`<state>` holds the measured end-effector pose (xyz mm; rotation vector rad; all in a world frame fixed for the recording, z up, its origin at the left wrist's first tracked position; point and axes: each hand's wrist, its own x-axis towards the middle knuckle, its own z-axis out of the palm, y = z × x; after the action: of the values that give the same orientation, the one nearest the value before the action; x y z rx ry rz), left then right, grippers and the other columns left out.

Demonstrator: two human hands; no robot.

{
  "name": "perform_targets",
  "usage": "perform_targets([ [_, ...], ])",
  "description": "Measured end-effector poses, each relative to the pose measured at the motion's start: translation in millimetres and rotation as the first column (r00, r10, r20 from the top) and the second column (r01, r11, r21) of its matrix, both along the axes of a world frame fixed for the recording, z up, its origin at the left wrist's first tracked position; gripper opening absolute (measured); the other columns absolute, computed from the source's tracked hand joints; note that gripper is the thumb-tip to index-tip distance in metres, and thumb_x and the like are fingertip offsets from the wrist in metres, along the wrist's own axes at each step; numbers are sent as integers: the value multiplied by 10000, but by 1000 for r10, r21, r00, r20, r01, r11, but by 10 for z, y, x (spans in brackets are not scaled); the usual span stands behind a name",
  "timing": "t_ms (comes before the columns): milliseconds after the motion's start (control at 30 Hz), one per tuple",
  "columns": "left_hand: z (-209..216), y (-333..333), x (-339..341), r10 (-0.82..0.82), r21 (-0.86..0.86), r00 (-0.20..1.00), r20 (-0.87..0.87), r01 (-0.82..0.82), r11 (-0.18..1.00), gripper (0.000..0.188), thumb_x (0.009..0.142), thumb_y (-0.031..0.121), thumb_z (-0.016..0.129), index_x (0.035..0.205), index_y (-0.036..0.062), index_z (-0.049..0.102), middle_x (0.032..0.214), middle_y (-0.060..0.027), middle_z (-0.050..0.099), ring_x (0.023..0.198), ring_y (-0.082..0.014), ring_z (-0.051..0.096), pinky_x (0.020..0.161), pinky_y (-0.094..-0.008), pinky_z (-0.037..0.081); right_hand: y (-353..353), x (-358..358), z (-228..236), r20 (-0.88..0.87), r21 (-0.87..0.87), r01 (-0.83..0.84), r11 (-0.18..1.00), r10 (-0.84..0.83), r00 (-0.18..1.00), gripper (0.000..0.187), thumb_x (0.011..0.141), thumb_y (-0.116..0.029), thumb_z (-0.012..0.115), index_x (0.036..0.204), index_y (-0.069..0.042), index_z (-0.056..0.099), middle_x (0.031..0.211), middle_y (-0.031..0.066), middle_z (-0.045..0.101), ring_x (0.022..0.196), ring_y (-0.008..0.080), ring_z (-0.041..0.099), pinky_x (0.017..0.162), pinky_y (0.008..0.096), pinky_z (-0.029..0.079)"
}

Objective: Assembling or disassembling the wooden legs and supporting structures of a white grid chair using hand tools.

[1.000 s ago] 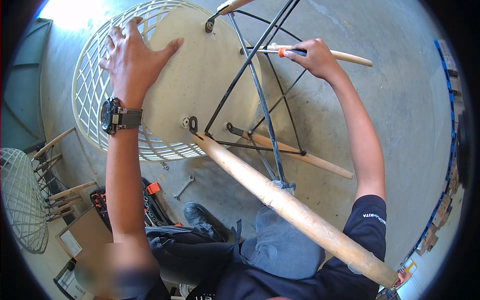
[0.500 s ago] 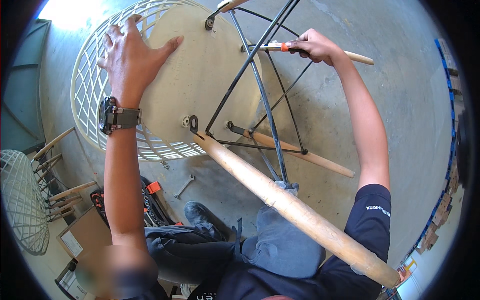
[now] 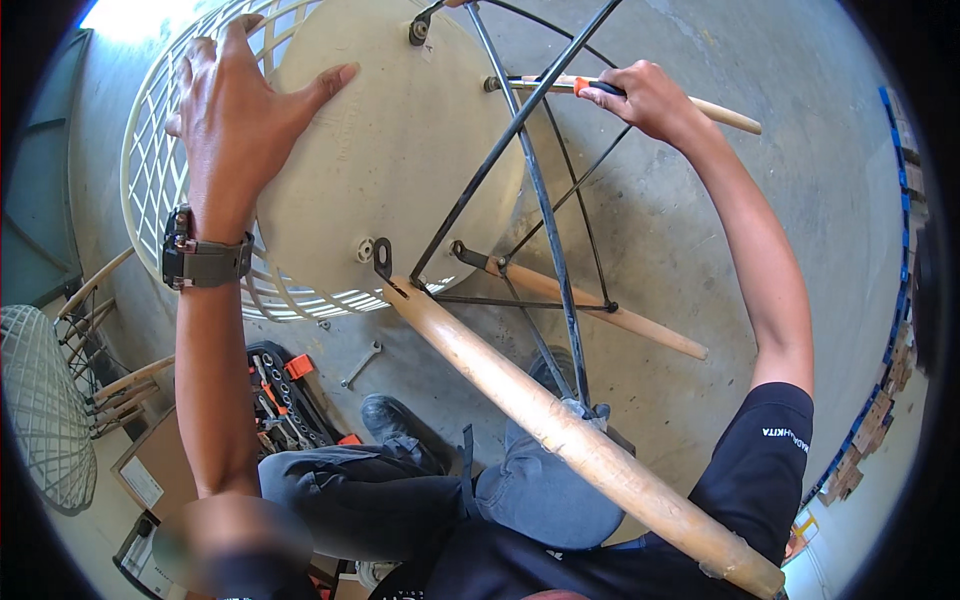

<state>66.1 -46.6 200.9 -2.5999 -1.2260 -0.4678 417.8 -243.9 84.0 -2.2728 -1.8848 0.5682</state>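
The left hand (image 3: pixel 245 110) lies flat with the fingers spread wide on the underside of the cream chair seat (image 3: pixel 390 170), which is turned upside down on the concrete floor (image 3: pixel 690 250). It seems to press the seat down so that it does not turn or slide. The right hand (image 3: pixel 650 100) is closed around the orange-and-black handle of a screwdriver (image 3: pixel 560 86). The tool's tip goes toward a bracket on the seat, just beside a wooden leg (image 3: pixel 725 115) that passes under this hand. Black wire braces (image 3: pixel 530 190) cross between the two hands and join the legs. Another wooden leg (image 3: pixel 570 440) runs from the seat toward the person's body, over the knees. Below the left forearm, an open tool case (image 3: pixel 285 400) and a small wrench (image 3: pixel 360 365) lie on the floor, near enough to reach.
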Motion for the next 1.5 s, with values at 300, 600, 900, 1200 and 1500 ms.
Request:
perform_targets([
  [300,116,-70,17,-18,-80,1000,7,19,997,993,651,732,793,1338,48,576,1301,-213,601,1226,-375,584,1016,-507,460,215,-87,219,572,54,-455,889,346,743,464,989,-478,551,831,-60,677,772,98,707,696,246,705,625,369,549],
  [600,35,16,-18,-70,-92,995,68,76,993,995,651,740,789,1333,47,577,1298,-217,600,1212,-370,592,998,-507,472,56,-191,320,-552,-459,303,835,-535,640,419,969,-446,618,885,-41,689,590,-14,503,431,56,366,378,243,282],
  [900,110,37,6,-22,-131,1000,-8,21,991,1024,631,738,803,1303,-5,589,1264,-244,625,1181,-364,618,994,-471,480,224,-130,167,-124,-65,104,993,-111,986,398,937,-357,643,787,2,729,539,42,500,460,159,422,457,320,365],
  [1200,293,-442,212,20,-200,997,71,-5,980,905,699,506,870,1329,-27,499,1303,-226,582,1232,-357,559,1047,-479,447,36,-179,45,58,71,-15,997,11,998,496,992,-424,613,1000,56,738,612,212,522,485,258,447,550,402,402],
  [1500,271,-314,225,113,-303,991,66,-88,949,927,688,521,873,1333,-25,491,1300,-240,569,1231,-367,553,1038,-490,456,-23,61,-246,619,73,-423,903,292,729,315,1010,-367,584,1113,-83,672,723,133,689,630,284,690,624,454,558],
])
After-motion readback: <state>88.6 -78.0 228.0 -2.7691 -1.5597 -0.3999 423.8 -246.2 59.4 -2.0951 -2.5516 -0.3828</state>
